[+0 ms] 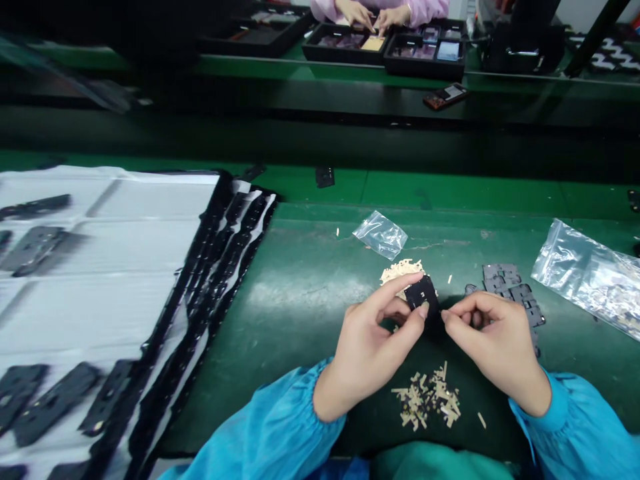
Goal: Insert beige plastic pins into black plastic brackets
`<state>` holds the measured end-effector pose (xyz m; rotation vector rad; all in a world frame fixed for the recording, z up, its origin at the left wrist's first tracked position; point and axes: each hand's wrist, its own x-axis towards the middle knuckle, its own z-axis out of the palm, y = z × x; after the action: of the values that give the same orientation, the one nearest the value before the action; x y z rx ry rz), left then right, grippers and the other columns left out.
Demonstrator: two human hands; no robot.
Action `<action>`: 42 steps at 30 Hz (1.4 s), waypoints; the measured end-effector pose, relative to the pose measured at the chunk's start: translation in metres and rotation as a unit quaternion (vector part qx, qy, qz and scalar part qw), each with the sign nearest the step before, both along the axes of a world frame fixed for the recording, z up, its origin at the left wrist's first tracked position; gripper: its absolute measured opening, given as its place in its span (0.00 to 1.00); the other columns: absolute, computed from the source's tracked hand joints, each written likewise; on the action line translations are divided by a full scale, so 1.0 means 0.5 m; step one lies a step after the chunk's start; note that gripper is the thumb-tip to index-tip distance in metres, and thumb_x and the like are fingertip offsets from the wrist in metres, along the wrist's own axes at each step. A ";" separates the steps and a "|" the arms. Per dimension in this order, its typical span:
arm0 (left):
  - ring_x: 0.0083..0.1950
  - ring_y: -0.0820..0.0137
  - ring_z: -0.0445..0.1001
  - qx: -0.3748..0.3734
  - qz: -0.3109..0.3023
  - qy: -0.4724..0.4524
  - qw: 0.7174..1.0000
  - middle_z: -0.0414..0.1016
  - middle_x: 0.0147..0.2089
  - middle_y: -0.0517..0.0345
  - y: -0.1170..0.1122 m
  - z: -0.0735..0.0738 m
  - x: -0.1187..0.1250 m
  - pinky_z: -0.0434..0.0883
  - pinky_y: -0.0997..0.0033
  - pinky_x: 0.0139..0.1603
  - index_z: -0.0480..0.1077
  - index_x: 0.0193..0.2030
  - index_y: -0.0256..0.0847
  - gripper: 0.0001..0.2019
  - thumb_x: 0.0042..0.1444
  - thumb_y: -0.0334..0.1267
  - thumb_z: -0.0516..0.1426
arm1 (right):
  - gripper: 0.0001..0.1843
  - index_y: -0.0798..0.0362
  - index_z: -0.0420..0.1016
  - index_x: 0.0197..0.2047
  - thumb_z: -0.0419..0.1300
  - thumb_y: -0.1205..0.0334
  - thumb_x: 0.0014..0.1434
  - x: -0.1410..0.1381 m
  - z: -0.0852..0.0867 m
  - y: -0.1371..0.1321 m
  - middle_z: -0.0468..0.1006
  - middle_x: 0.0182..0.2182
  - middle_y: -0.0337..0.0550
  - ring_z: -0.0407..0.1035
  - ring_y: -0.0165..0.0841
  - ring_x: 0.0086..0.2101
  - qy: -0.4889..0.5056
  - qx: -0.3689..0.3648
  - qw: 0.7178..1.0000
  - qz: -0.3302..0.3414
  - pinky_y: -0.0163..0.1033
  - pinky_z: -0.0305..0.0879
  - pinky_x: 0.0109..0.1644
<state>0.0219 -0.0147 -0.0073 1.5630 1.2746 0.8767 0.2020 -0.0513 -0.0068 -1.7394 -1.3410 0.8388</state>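
Note:
My left hand holds a small black part between thumb and fingertips. My right hand pinches at the lower right edge of that part, its fingertips touching it. Just behind the part lies a small heap of tan backing scraps. Below my hands is a looser pile of tan strips. To the right of my right hand, several dark grey flat parts lie overlapping in a stack.
A white foam sheet with black parts on it lies left, beside black strips. Clear plastic bags lie on the green bench. Across the bench, a co-worker's hands work over black trays, near a phone.

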 end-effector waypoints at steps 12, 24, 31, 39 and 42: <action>0.24 0.74 0.71 0.001 -0.013 -0.007 1.000 0.74 0.24 0.64 -0.001 0.000 -0.004 0.63 0.79 0.19 0.77 0.58 0.44 0.19 0.59 0.35 0.61 | 0.07 0.51 0.78 0.23 0.67 0.61 0.50 0.006 -0.004 0.005 0.72 0.18 0.37 0.60 0.28 0.21 0.105 -0.108 0.988 0.010 0.34 0.54 0.24; 0.23 0.76 0.70 0.011 -0.022 -0.012 1.000 0.73 0.23 0.66 -0.001 0.002 -0.003 0.63 0.79 0.21 0.77 0.57 0.41 0.18 0.59 0.33 0.61 | 0.07 0.52 0.78 0.23 0.67 0.60 0.49 0.010 -0.002 0.004 0.72 0.18 0.37 0.59 0.28 0.21 0.111 -0.121 0.986 0.007 0.34 0.53 0.24; 0.23 0.76 0.70 0.003 -0.025 -0.018 1.000 0.73 0.23 0.66 0.001 0.002 -0.003 0.63 0.80 0.20 0.77 0.58 0.40 0.20 0.59 0.32 0.61 | 0.08 0.52 0.76 0.22 0.66 0.60 0.49 0.006 0.002 0.006 0.72 0.17 0.36 0.60 0.27 0.21 0.122 -0.133 0.983 0.017 0.33 0.54 0.24; 0.23 0.77 0.68 0.006 -0.029 -0.024 0.999 0.72 0.22 0.67 0.003 0.004 -0.001 0.63 0.81 0.21 0.77 0.58 0.39 0.20 0.58 0.31 0.61 | 0.08 0.52 0.76 0.21 0.66 0.59 0.47 0.007 0.000 0.012 0.73 0.18 0.36 0.62 0.27 0.21 0.138 -0.155 0.978 0.002 0.35 0.56 0.24; 0.23 0.78 0.67 0.008 -0.029 -0.021 0.999 0.71 0.22 0.68 0.001 0.001 -0.003 0.64 0.81 0.22 0.77 0.57 0.40 0.19 0.58 0.31 0.61 | 0.08 0.52 0.75 0.20 0.66 0.59 0.46 0.009 0.003 0.014 0.73 0.18 0.36 0.62 0.27 0.20 0.145 -0.160 0.976 -0.002 0.35 0.56 0.24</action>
<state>0.0205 -0.0141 -0.0070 1.5780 1.1898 0.8801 0.2062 -0.0442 -0.0055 -1.7723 -1.0500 1.3090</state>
